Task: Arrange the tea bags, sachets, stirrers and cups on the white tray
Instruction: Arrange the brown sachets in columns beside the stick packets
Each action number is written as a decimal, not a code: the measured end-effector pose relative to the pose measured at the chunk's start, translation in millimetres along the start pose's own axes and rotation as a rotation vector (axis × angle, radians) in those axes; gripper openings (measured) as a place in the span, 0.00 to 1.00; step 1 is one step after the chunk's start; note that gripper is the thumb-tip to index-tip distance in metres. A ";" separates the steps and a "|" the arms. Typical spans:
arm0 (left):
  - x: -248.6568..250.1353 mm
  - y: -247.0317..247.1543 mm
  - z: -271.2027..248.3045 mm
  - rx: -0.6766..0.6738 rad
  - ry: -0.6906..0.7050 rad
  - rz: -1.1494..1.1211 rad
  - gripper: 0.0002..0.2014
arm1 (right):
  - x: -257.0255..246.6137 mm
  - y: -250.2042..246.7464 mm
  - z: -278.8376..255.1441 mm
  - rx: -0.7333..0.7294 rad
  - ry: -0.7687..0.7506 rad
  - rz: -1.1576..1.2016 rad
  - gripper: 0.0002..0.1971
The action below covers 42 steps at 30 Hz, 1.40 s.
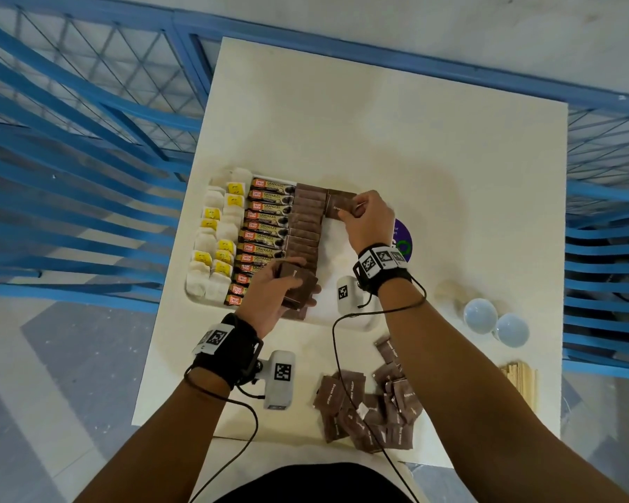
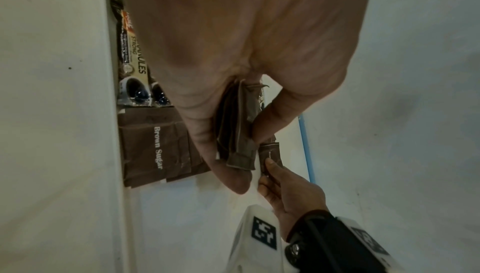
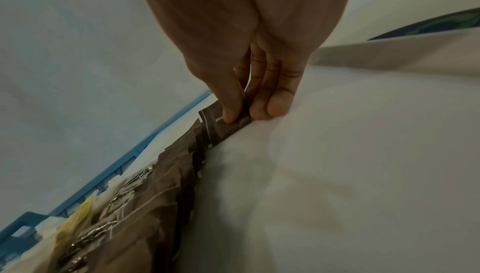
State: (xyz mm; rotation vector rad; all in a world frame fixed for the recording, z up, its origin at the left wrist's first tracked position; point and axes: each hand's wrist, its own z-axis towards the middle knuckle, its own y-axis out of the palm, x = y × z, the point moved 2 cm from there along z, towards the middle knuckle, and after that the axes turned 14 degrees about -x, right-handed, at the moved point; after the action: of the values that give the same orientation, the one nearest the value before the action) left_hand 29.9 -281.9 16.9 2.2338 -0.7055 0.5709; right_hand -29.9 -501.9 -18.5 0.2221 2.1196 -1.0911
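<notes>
The white tray (image 1: 353, 321) holds columns of tea bags (image 1: 215, 245), coffee granule sachets (image 1: 266, 226) and brown sugar sachets (image 1: 305, 226). My right hand (image 1: 364, 212) pinches one brown sugar sachet (image 1: 338, 206) at the tray's far end, right of the brown column; the right wrist view shows thumb and fingers (image 3: 275, 105) pressing that sachet (image 3: 221, 125) down. My left hand (image 1: 280, 288) grips a small stack of brown sugar sachets (image 1: 300, 288) over the tray's near end, seen edge-on as a stack (image 2: 239, 133) in the left wrist view.
A loose pile of brown sugar sachets (image 1: 371, 404) lies on the table near me. Two upturned white cups (image 1: 494, 321) and wooden stirrers (image 1: 520, 383) sit at the right. A purple disc (image 1: 402, 241) lies beyond my right wrist. Blue railings surround the table.
</notes>
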 end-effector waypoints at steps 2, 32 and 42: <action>0.8 0.9 -0.5 -0.013 0.006 0.012 0.16 | 0.1 0.8 0.6 0.005 0.001 -0.007 0.16; 8.1 12.6 -5.8 0.076 0.122 0.142 0.08 | -19.2 7.1 -92.8 -0.410 -0.060 0.178 0.12; 1.6 -6.9 -2.7 0.123 0.081 0.190 0.06 | -10.7 -21.3 -42.9 -0.163 -0.050 0.001 0.06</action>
State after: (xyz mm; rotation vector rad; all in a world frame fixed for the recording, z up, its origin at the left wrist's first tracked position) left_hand 34.9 -276.3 16.1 2.2554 -0.8676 0.8131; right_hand -54.5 -480.6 18.3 0.1169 2.1500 -0.9079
